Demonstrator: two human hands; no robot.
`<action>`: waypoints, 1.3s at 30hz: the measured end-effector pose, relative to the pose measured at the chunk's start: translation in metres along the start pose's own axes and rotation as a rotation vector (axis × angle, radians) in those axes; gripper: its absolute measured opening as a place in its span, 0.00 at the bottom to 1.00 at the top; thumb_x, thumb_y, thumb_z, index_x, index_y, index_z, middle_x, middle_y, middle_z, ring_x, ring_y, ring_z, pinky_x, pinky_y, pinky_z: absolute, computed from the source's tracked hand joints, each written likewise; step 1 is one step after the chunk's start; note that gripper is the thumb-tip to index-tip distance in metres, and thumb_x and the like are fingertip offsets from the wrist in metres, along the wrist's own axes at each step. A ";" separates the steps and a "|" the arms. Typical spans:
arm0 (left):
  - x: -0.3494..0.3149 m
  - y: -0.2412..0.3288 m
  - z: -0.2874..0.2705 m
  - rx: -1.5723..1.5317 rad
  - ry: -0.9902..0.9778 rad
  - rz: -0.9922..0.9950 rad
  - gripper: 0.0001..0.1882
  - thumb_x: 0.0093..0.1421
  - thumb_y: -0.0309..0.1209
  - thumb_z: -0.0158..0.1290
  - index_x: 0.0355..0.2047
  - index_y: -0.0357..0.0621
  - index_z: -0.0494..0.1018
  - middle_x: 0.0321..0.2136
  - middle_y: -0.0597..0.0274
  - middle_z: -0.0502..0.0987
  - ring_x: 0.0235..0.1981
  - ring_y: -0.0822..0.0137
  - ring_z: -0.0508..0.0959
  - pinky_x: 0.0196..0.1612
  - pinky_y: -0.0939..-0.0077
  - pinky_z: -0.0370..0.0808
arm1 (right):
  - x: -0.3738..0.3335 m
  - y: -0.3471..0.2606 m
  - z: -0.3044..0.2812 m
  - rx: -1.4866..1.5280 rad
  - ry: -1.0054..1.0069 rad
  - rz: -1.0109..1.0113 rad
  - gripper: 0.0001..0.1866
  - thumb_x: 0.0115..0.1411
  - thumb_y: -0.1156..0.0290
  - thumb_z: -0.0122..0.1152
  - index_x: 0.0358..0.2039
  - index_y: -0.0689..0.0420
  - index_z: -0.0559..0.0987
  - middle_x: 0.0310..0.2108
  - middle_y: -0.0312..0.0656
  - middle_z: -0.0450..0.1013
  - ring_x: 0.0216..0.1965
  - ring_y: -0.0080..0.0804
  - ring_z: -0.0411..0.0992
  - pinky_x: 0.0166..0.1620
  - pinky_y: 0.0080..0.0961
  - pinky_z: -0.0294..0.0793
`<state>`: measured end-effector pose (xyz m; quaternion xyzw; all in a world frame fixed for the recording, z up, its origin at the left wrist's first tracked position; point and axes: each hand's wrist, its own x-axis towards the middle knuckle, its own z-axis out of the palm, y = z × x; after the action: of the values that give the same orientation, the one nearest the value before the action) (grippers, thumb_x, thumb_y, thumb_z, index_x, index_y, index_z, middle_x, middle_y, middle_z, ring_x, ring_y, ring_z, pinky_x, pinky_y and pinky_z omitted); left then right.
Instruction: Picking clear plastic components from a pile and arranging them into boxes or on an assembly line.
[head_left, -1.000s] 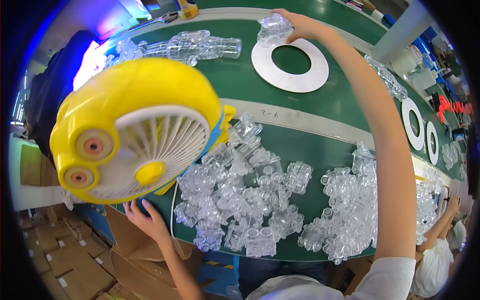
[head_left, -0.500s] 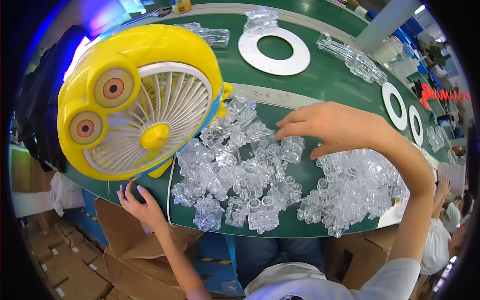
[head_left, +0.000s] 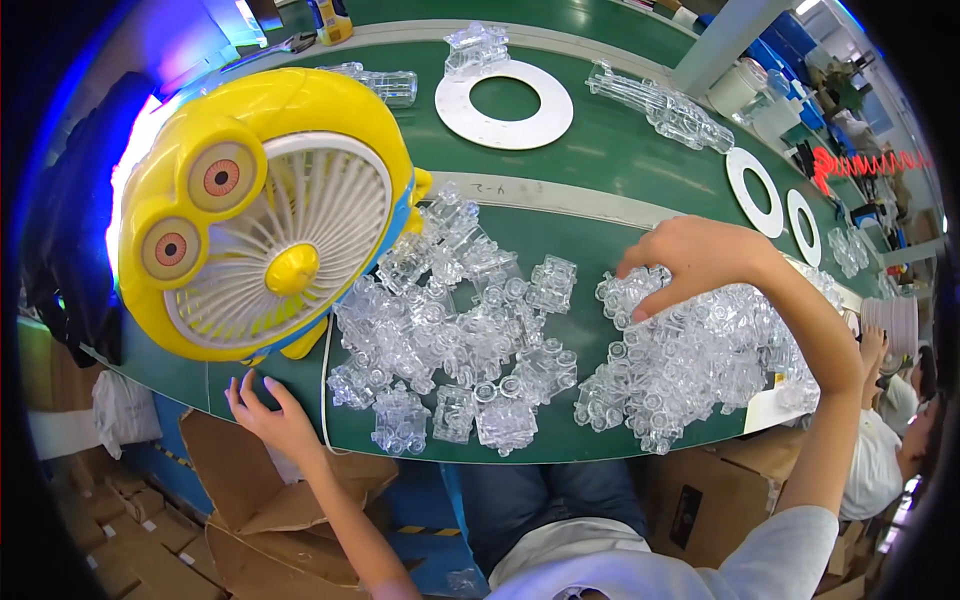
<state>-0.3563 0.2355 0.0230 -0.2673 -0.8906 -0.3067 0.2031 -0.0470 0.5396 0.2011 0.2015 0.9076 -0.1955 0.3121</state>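
My right hand (head_left: 695, 262) is at the upper left edge of the right-hand heap of clear plastic pieces (head_left: 700, 350). Its fingers and thumb close round one clear plastic piece (head_left: 628, 292), a small moulded shape with round, wheel-like parts. To the left lies a looser spread of similar clear pieces (head_left: 450, 330). My left hand (head_left: 275, 415) hangs at the table's front edge, below the yellow fan (head_left: 290, 95), fingers apart and with nothing in it.
The fan has a cartoon face and a white grille; a pale cord runs beside it. White rings (head_left: 455, 110) and long clear parts (head_left: 665, 105) lie farther back on the green table (head_left: 570, 190). Cardboard boxes (head_left: 235, 465) stand below. Another person's hand (head_left: 872, 350) shows at the right.
My right hand has moved right, from the gap between the heaps to the right heap, and closed round a piece. My left hand stays by the table edge. The view has shifted slightly.
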 end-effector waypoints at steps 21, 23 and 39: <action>-0.002 -0.001 0.001 0.012 -0.017 -0.027 0.14 0.53 0.30 0.45 0.39 0.37 0.67 0.47 0.45 0.61 0.52 0.49 0.58 0.53 0.59 0.56 | 0.071 0.019 0.001 0.068 0.635 -0.215 0.15 0.44 0.66 0.60 0.33 0.54 0.70 0.41 0.43 0.62 0.45 0.37 0.63 0.41 0.29 0.68; -0.001 -0.003 0.000 0.020 -0.016 -0.020 0.14 0.53 0.30 0.45 0.39 0.36 0.67 0.47 0.45 0.61 0.52 0.49 0.59 0.53 0.58 0.56 | 0.076 0.017 0.005 -0.092 0.733 -0.241 0.15 0.43 0.68 0.61 0.31 0.54 0.70 0.43 0.43 0.61 0.46 0.39 0.62 0.44 0.31 0.67; -0.001 0.003 0.000 -0.022 0.014 -0.040 0.13 0.52 0.30 0.48 0.38 0.40 0.69 0.46 0.46 0.63 0.50 0.51 0.61 0.52 0.61 0.57 | 0.061 0.029 0.007 0.149 0.460 -0.129 0.23 0.40 0.73 0.63 0.40 0.53 0.71 0.40 0.42 0.66 0.42 0.36 0.66 0.43 0.27 0.66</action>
<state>-0.3539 0.2371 0.0232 -0.2497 -0.8909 -0.3224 0.2001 -0.0737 0.5757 0.1494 0.2049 0.9488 -0.2304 0.0687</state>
